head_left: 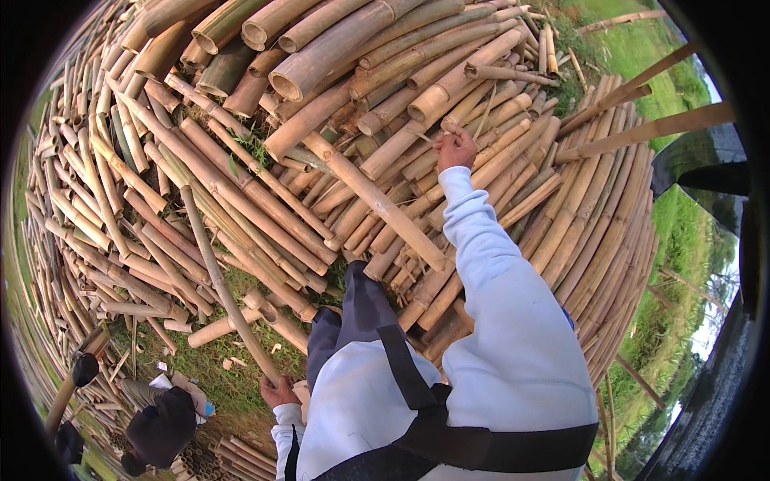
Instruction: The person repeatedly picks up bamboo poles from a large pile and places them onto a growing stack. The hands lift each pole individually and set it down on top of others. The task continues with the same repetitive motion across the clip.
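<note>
Nearest the body, the left hand (278, 392) is low at the person's left side, its fingers closed around the lower end of a long, slender bamboo pole (228, 300). The pole slants up and away to the left, its far end over stacked culms. Judged by appearance, it is stiff and fairly light, though its length would make it tip-heavy from an end hold; the smooth skin may slip, and the cut end may splinter. A grip nearer mid-length, clear of the ends, should balance better.

Beyond the dark-trousered legs (361, 301), a thicker bamboo length (377, 202) lies diagonally across the pile; it appears heavier and liable to roll.

Farther out, the right hand (455, 150) is over the bamboo pile (561, 232), fingers drawn close together. A thin pale strip (423, 137) shows beside the fingertips; whether they pinch it cannot be told.

Off to the lower left, a person in dark clothing (164, 427) is near more bamboo. Green grass (670, 240) borders the pile at right.
</note>
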A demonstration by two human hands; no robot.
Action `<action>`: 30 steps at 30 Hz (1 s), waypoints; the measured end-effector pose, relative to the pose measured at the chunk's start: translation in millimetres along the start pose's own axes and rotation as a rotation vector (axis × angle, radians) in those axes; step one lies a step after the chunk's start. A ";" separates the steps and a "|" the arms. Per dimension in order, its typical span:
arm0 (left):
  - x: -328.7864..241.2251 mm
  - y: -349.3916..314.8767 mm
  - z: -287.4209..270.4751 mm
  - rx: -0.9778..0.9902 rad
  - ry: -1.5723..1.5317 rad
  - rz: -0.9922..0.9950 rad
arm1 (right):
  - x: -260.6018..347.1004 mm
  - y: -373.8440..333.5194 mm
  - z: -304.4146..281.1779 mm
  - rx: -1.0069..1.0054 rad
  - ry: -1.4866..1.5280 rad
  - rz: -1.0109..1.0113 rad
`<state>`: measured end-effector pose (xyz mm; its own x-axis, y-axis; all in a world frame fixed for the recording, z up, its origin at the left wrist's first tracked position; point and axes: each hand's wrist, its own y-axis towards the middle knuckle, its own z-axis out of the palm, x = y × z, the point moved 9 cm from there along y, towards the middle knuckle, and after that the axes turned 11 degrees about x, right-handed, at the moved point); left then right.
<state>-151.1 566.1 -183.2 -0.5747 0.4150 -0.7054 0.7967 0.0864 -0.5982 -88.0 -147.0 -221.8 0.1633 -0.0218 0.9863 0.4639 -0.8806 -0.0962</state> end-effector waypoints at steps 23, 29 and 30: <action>-2.9 -18.4 -5.8 -0.026 0.513 -0.231 | -100.5 284.5 -49.8 -0.194 0.371 0.632; -17.6 -8.3 1.0 -0.023 0.724 -0.104 | -78.6 236.4 -79.6 -0.124 1.046 0.330; -17.7 -3.0 5.9 0.013 0.701 -0.093 | -81.1 224.6 -103.1 -0.059 1.116 0.230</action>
<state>-144.4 553.2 -171.2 -0.3804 0.8924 -0.2427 0.7457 0.1407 -0.6513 -86.9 -391.9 -309.6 -0.6399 -0.5679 0.5177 0.4764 -0.8218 -0.3126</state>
